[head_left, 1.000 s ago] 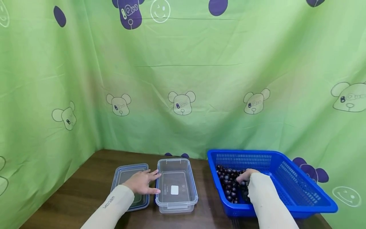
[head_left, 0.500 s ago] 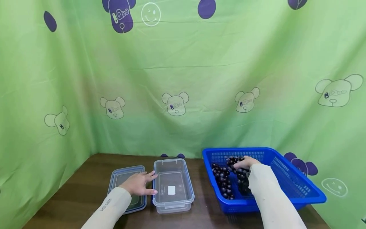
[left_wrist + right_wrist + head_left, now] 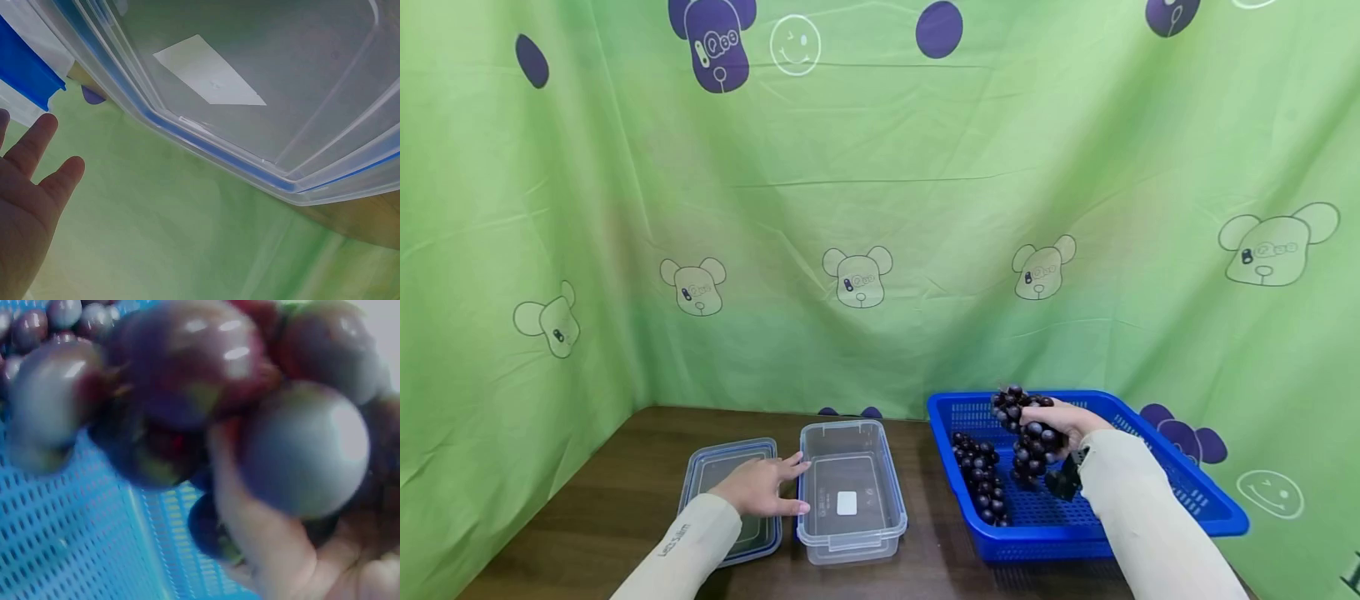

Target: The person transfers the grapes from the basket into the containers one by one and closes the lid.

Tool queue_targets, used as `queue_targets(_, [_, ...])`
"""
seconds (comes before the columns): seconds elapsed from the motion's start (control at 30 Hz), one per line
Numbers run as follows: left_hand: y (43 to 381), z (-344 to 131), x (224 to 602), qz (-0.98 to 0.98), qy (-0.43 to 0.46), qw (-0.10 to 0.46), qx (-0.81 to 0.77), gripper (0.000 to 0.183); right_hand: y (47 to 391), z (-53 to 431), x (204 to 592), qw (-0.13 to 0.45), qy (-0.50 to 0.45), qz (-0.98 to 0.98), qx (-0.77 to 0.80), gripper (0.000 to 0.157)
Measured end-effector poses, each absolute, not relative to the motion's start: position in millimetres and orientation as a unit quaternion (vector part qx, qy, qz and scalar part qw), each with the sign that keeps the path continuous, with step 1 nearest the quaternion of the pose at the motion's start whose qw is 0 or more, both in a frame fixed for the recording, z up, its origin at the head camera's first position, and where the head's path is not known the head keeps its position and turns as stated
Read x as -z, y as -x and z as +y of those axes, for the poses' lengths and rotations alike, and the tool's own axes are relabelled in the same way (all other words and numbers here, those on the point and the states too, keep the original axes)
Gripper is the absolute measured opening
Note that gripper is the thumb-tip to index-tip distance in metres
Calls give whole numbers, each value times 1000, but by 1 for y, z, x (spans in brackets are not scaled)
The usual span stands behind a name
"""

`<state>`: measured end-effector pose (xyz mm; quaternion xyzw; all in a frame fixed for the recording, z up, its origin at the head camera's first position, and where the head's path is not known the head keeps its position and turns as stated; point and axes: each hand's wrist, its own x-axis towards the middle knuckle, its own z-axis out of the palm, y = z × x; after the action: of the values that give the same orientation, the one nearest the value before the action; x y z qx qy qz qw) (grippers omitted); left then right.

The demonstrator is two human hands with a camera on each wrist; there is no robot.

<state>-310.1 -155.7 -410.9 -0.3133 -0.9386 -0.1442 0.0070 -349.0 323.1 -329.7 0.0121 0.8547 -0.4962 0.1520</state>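
Dark purple grapes (image 3: 1036, 450) hang in a bunch from my right hand (image 3: 1070, 422), which grips them above the blue basket (image 3: 1045, 546). In the right wrist view, several blurred grapes (image 3: 303, 450) fill the foreground, with the thumb (image 3: 269, 537) against them. A second bunch of grapes (image 3: 981, 479) lies along the basket's left side. My left hand (image 3: 760, 490) has its fingers spread, their tips at the left rim of a clear plastic container (image 3: 857, 471). A white label (image 3: 209, 72) shows on the container's floor.
A clear lid with a blue seal (image 3: 726, 454) lies left of the container, partly under the left hand. Brown tabletop (image 3: 595, 508) extends to the left, and a strip of it separates container from basket. A green printed curtain (image 3: 790, 350) stands behind.
My right hand has lifted one bunch of grapes up from the basket, apart from the other bunch. The left hand stays by the container. The head view has shifted slightly.
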Motion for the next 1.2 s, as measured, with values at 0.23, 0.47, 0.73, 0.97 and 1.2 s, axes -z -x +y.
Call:
queue_targets(0.23, [312,-158,413,-939,314,11,139,71,336,314,333,151,-34,762,629,19])
queue_targets(0.47, [308,-157,409,-938,322,8,128,71,335,297,337,143,-39,758,635,43])
queue_targets(0.73, [306,-154,404,-943,313,11,110,69,330,269,331,134,-37,762,633,24])
queue_targets(0.97, [305,-156,405,-943,311,8,113,69,336,249,327,143,-28,747,649,24])
queue_targets(1.2, [311,-157,409,-946,312,8,90,70,338,220,324,139,-29,734,664,31])
